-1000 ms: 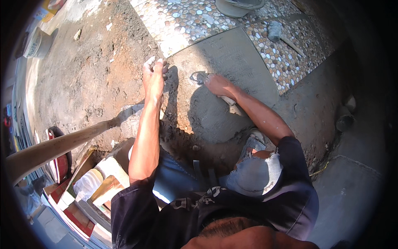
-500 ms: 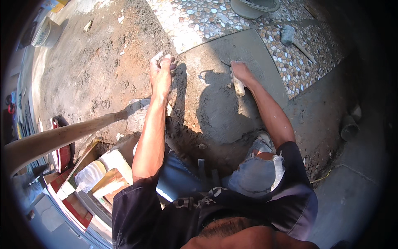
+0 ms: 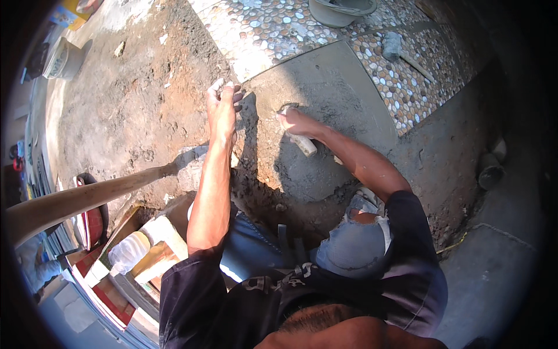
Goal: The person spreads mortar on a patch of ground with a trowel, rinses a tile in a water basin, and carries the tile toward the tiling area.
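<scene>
My right hand is wrapped round the pale wooden handle of a trowel. The trowel's blade is mostly hidden under the hand, low over a grey patch of wet mortar. The mortar borders the pebble-faced tiles and carries my shadow. My left hand hovers by the mortar's left corner, over rough soil. Its fingers are loosely curled and apart, whitish with dust at the tips, and nothing shows in them.
Pebble tiles lie beyond, with a grey basin and a mallet on them. A long wooden handle slants in from the left. Nearby lies a clear plastic cup. A bucket stands far left.
My right hand has moved left and a little nearer with the trowel, whose handle now slants more. My left hand has barely moved. The view has shifted slightly.
</scene>
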Demonstrator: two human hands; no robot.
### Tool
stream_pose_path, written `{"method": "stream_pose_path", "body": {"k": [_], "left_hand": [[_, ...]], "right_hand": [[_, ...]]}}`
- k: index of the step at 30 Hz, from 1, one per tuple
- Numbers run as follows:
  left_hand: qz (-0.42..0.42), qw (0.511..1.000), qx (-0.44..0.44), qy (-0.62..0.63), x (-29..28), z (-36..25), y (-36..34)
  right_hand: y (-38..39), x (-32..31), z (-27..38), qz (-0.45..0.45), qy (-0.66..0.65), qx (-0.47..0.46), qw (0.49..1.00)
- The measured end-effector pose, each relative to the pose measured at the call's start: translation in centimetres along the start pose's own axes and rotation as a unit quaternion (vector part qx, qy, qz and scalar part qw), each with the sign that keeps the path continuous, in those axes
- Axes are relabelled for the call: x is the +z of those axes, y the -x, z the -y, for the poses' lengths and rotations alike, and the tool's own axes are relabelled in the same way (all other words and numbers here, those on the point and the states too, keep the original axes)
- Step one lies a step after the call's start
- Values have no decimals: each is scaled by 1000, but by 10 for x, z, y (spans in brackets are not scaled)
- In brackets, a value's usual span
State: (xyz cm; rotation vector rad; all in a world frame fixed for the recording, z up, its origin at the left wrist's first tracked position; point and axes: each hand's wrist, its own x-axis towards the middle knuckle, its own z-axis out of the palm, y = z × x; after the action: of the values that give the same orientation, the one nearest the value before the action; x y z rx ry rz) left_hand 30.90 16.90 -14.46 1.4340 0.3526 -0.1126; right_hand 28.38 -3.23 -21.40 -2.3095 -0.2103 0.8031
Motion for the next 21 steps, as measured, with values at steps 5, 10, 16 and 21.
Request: {"method": "stream_pose_path", "body": {"k": [5, 10, 16, 21], "left_hand": [[-7, 1000, 5, 11, -11, 2, -5], [-20, 1000, 2, 6, -17, 1, -5], [-14, 1000, 9, 17, -17, 1, -6], [-38, 999, 21, 28, -33, -4, -8]], "right_hand": [[16, -25, -28, 70, 160, -6, 985], [11, -83, -25, 26, 360, -45, 931], [-26, -91, -14, -63, 347, -44, 935], [30, -59, 6, 45, 338, -58, 938]]}}
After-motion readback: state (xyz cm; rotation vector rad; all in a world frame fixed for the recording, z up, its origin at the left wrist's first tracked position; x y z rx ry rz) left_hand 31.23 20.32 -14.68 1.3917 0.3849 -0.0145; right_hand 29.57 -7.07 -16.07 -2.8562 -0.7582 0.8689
